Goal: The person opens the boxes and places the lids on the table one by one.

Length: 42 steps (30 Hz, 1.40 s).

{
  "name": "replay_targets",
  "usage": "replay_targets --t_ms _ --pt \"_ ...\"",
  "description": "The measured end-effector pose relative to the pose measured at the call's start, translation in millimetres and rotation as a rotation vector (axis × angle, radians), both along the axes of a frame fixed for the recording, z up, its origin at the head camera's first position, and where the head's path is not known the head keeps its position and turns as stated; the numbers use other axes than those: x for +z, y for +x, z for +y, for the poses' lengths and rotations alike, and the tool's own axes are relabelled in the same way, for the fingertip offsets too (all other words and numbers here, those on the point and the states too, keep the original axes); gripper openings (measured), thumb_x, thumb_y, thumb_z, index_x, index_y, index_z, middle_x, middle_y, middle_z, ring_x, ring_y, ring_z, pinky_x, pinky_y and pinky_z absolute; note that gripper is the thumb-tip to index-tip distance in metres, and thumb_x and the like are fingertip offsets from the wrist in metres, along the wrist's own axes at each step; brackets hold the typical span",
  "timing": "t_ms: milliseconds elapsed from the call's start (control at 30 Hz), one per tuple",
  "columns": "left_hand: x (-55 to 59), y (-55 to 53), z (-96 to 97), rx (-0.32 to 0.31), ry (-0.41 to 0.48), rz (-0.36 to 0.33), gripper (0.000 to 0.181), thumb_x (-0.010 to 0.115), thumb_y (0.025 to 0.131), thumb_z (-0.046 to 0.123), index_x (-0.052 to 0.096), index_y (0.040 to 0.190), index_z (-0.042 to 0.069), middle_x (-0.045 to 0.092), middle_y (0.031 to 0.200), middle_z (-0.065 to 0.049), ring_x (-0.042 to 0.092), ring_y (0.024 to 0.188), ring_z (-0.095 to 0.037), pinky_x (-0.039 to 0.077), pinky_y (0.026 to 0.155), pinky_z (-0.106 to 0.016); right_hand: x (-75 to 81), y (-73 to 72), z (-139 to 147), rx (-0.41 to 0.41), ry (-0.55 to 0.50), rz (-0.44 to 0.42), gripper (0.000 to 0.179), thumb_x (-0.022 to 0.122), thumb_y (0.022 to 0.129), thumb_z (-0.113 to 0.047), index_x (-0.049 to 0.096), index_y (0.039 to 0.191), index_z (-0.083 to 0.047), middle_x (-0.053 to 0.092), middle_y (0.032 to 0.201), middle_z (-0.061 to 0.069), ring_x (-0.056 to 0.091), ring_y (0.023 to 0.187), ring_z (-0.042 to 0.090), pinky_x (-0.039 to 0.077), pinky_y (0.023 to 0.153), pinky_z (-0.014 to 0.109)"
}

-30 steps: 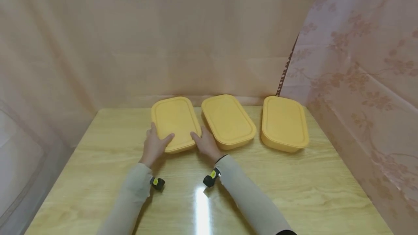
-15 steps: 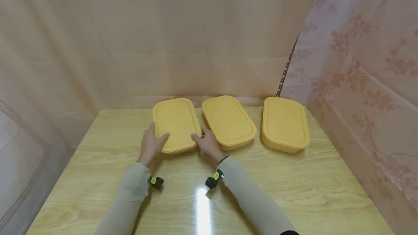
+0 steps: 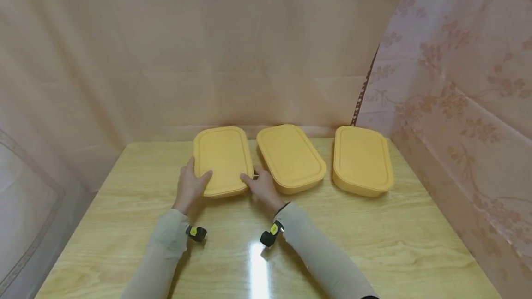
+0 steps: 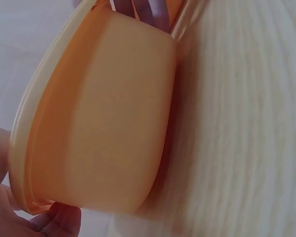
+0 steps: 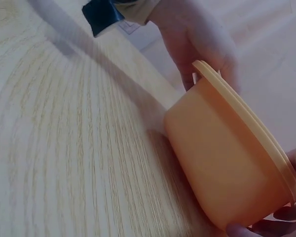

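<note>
A yellow rectangular box with a fitted lid [image 3: 222,158] lies at the left of the row, between my two hands. My left hand [image 3: 190,187] grips its near left corner, thumb on the lid and fingers along the side. At the near right corner my right hand [image 3: 262,187] holds it the same way, its fingers partly hidden in the gap beside the middle box. The left wrist view shows the box's smooth side wall [image 4: 118,113] and fingers under the rim. In the right wrist view the box [image 5: 222,153] sits close to the tabletop; contact is unclear.
A second yellow lidded box [image 3: 291,156] lies angled just right of my right hand. Farther right is a third one [image 3: 362,158]. All are on the wood-grain table [image 3: 374,239], near its back edge, with a beige curtain [image 3: 232,50] behind and a flowered cloth [image 3: 469,105] on the right.
Held by both hands, the left box has turned slightly, its near end shifting left so it stands straighter. My left thumb has moved left with it. The other two boxes stay put.
</note>
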<state>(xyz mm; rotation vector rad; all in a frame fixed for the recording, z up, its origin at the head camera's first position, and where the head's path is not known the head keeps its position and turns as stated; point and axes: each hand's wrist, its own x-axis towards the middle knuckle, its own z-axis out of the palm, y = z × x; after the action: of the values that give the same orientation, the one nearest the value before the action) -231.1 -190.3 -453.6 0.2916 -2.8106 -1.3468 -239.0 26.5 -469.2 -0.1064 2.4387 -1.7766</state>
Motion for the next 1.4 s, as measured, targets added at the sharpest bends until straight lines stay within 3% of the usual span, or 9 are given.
replay_targets --t_ms 233,567,933,1233,1400 --pt "7.4 -0.6 -9.6 0.015 0.004 0.028 0.074 0.053 0.097 0.027 0.015 0.153 -0.003 0.023 0.153 -0.034 0.025 0.142 -0.048 0.024 0.118 -0.056 4.6 3.6 -6.8 0.045 -0.046 0.025 0.029 0.066 0.093 -0.023 0.068 0.115 -0.004 0.072 0.101 0.013 0.064 0.084 0.012 0.05 0.068 0.02" --pt "12.7 -1.3 -20.2 0.082 0.023 0.063 0.072 0.054 0.097 0.028 0.019 0.154 -0.001 0.031 0.147 -0.034 0.034 0.136 -0.047 0.027 0.116 -0.055 9.7 5.5 -20.7 0.079 -0.078 0.05 0.032 0.066 0.093 -0.021 0.066 0.119 -0.002 0.071 0.108 0.016 0.068 0.094 0.019 0.053 0.074 0.022" --pt "12.1 -3.7 -32.1 0.136 0.052 0.116 0.071 0.058 0.096 0.031 0.026 0.153 0.003 0.037 0.14 -0.032 0.042 0.126 -0.044 0.038 0.106 -0.057 11.2 3.8 -35.0 0.094 -0.059 0.058 0.049 0.07 0.09 -0.02 0.052 0.128 0.006 0.061 0.119 0.022 0.066 0.102 0.03 0.055 0.076 0.027" --pt "7.7 -6.1 -44.4 0.139 0.096 0.093 0.072 0.058 0.096 0.032 0.025 0.153 0.004 0.035 0.144 -0.032 0.045 0.123 -0.044 0.046 0.1 -0.053 5.7 2.5 -45.8 0.099 -0.038 0.054 0.04 0.061 0.097 -0.024 0.054 0.125 0.003 0.065 0.111 0.017 0.064 0.092 0.019 0.052 0.073 0.024" --pt "7.4 -3.7 -54.2 0.166 0.092 0.099 0.071 0.06 0.095 0.032 0.029 0.152 0.005 0.041 0.142 -0.032 0.055 0.113 -0.041 0.054 0.085 -0.042 1.0 1.5 -56.3 0.118 -0.013 0.063 0.039 0.06 0.097 -0.025 0.055 0.123 0.004 0.066 0.107 0.016 0.063 0.088 0.014 0.051 0.07 0.021"
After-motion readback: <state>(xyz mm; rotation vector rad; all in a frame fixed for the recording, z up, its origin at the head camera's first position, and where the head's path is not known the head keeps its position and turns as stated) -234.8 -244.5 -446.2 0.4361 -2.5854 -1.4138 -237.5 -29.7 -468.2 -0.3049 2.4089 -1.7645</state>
